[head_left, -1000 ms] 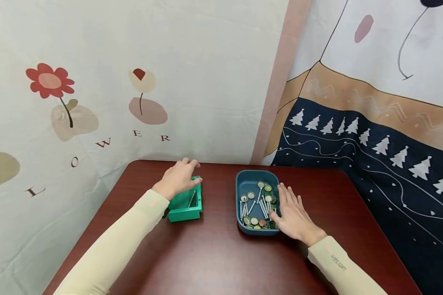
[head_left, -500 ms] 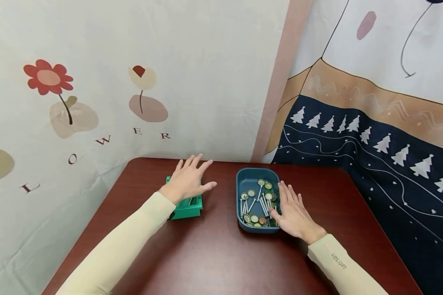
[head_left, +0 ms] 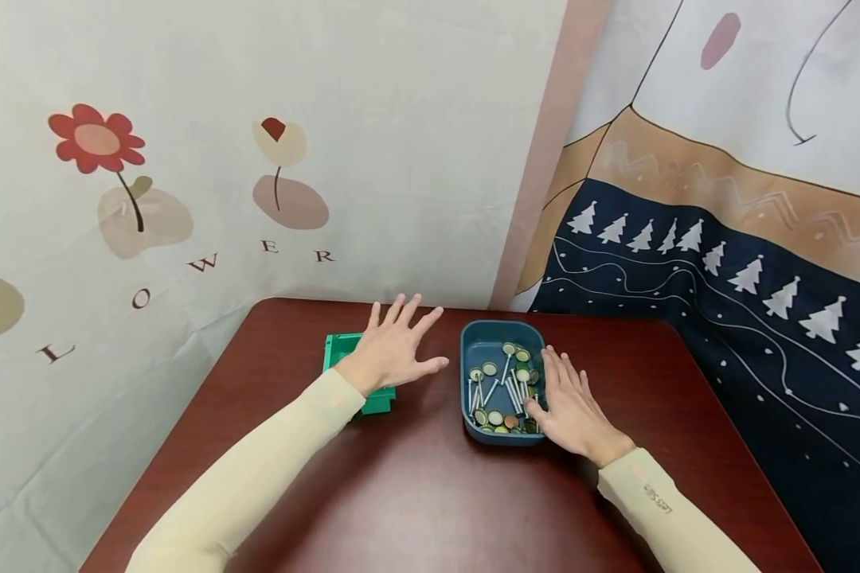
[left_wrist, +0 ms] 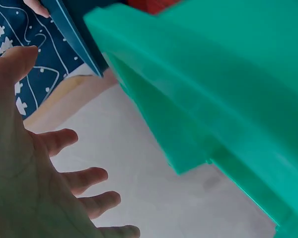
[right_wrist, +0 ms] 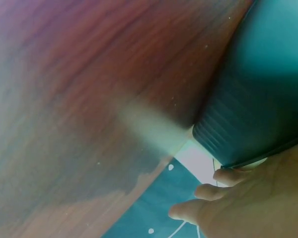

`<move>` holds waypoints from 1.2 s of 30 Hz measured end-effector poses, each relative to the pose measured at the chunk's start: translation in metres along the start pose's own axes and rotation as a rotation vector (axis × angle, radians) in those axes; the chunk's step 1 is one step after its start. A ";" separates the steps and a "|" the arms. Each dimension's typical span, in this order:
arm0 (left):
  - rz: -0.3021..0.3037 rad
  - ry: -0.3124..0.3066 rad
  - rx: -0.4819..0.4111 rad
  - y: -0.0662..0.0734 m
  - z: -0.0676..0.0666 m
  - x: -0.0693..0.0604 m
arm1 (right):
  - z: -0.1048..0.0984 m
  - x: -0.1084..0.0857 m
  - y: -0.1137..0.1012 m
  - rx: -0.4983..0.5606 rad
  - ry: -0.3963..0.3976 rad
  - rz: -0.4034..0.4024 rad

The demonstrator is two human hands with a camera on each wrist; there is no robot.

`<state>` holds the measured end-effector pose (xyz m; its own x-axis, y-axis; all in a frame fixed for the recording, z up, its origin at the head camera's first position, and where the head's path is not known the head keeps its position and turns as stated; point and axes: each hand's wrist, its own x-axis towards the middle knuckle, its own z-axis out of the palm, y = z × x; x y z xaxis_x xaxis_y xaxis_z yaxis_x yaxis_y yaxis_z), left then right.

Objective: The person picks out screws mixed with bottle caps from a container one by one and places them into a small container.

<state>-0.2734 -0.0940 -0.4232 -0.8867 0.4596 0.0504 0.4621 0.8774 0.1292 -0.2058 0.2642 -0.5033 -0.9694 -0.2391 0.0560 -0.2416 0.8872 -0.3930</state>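
My left hand (head_left: 392, 350) hovers with fingers spread and nothing in them, just right of the green box (head_left: 341, 345). It hides much of that box in the head view; in the left wrist view the green box (left_wrist: 198, 84) stands close beside the fingers. My right hand (head_left: 573, 414) rests at the right rim of the blue bin (head_left: 503, 438), fingers straight along it and thumb over the edge. Inside the bin lie several round bottle caps (head_left: 495, 418) and several thin silver nails or screws (head_left: 512, 395); the exact kind is too small to tell.
Both containers stand on a dark red wooden table (head_left: 416, 501). Behind it hangs a pale printed cloth (head_left: 401, 159), and a navy cloth with white trees (head_left: 688, 278) hangs at the right.
My left hand has moved right from above the green box toward the blue bin, its fingers spreading. My right hand stays at the bin's rim.
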 end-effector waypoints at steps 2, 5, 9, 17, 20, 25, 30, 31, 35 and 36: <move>0.011 -0.004 -0.004 0.006 0.001 0.002 | 0.000 0.000 0.000 0.003 0.002 0.000; 0.026 -0.007 -0.002 0.016 0.004 0.004 | 0.001 0.000 0.001 0.004 0.008 -0.001; 0.048 -0.012 0.017 0.028 0.006 0.010 | 0.001 0.001 0.001 0.001 0.008 -0.001; 0.107 -0.023 0.035 0.050 0.011 0.018 | 0.002 0.001 0.002 0.004 -0.001 0.006; 0.121 -0.042 0.053 0.059 0.011 0.023 | 0.002 0.002 0.003 0.001 0.001 0.005; 0.136 -0.080 0.080 0.075 0.014 0.033 | 0.003 0.002 0.004 -0.001 0.002 0.000; 0.160 -0.118 0.097 0.090 0.018 0.041 | 0.004 0.000 0.004 -0.005 -0.015 -0.005; 0.163 -0.123 0.099 0.093 0.019 0.043 | 0.004 0.000 0.004 -0.005 -0.020 -0.004; 0.162 -0.153 0.107 0.102 0.021 0.051 | 0.002 0.001 0.004 -0.003 -0.029 0.003; 0.159 -0.163 0.112 0.105 0.021 0.053 | 0.001 0.001 0.004 -0.001 -0.030 0.004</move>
<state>-0.2720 0.0252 -0.4275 -0.7927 0.6013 -0.1000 0.6025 0.7978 0.0215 -0.2078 0.2668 -0.5059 -0.9686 -0.2470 0.0271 -0.2376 0.8887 -0.3920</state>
